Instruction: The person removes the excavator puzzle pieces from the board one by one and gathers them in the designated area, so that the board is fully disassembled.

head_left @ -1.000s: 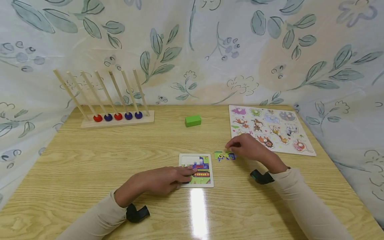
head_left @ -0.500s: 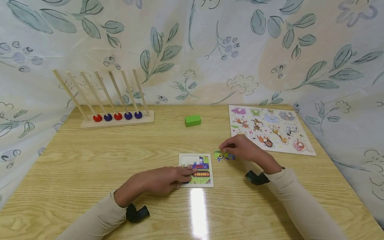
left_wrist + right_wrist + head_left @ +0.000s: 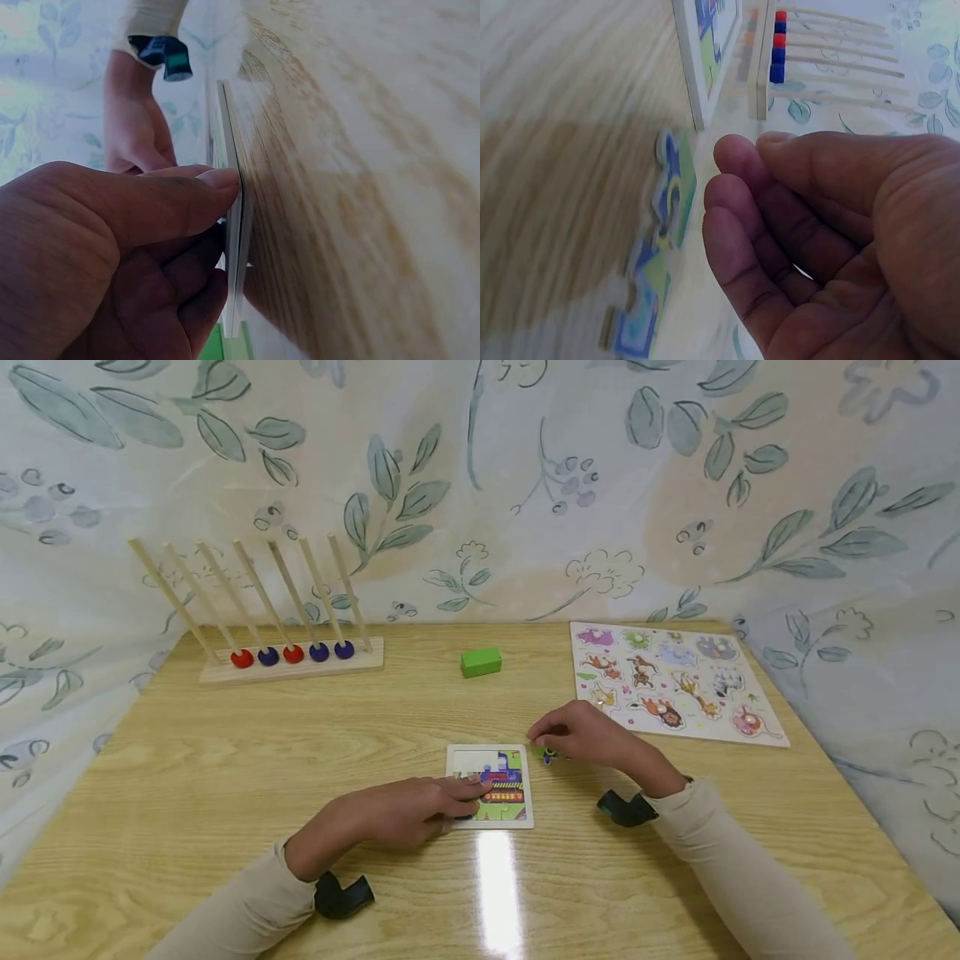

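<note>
A small tray jigsaw puzzle (image 3: 504,796) with a vehicle picture lies in a white frame, its upper left area bare. My left hand (image 3: 405,810) holds it, fingers across the picture. In the left wrist view the thumb is at the edge of the frame (image 3: 234,300). To the right, my right hand (image 3: 592,735) hovers over loose puzzle pieces (image 3: 549,754), partly covering them. The right wrist view has two pieces, one green and blue (image 3: 676,187), the other mostly blue (image 3: 637,319), lying beside the bent fingers. Nothing shows between that thumb and forefinger.
A green block (image 3: 482,662) sits behind the puzzle. At the back left stands a wooden peg rack (image 3: 292,672) with red and blue beads. A knobbed animal puzzle board (image 3: 708,727) lies at the right. Patterned fabric (image 3: 487,485) hangs behind the table.
My right hand has moved left across the loose pieces toward the framed puzzle, covering more of them. The left hand stays on the puzzle.
</note>
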The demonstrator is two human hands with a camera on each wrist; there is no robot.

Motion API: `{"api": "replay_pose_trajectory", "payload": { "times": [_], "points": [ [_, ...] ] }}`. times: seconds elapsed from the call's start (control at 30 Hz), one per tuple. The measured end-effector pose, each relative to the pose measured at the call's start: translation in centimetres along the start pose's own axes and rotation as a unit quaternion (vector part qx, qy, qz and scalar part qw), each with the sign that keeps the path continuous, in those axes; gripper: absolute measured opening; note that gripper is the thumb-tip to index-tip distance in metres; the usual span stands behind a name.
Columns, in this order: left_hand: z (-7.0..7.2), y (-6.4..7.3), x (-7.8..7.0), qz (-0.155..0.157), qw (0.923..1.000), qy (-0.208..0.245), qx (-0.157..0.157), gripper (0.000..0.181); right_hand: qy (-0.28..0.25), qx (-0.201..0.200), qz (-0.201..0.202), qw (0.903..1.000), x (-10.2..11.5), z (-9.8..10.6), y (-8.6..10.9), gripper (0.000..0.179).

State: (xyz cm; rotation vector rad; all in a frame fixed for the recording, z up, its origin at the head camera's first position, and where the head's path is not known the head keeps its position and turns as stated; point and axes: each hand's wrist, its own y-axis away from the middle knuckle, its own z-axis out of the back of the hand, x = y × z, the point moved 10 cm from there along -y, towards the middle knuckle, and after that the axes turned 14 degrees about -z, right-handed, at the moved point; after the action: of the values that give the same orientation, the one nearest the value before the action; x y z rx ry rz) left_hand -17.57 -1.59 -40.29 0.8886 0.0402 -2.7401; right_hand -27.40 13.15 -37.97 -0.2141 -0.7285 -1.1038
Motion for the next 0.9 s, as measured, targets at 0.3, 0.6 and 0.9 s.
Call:
{"api": "replay_pose_trajectory", "payload": {
  "times": [0.3,0.6,0.9],
  "points": [
    [-0.2,0.0,0.0,-0.005,1.0,-0.001,-0.002,0.041,-0.013,0.018,0.007,0.9997,1.1,-0.9,-0.4,0.017],
    [0.1,0.1,0.2,-0.003,1.0,0.002,-0.009,0.04,-0.007,0.029,0.041,0.9987,2.8,-1.7,-0.6,0.016],
    [0.0,0.0,0.1,-0.009,0.9999,0.008,-0.01,0.04,-0.002,0.047,0.048,0.9977,3.7,-2.8,-0.9,0.016]
  ]
}}
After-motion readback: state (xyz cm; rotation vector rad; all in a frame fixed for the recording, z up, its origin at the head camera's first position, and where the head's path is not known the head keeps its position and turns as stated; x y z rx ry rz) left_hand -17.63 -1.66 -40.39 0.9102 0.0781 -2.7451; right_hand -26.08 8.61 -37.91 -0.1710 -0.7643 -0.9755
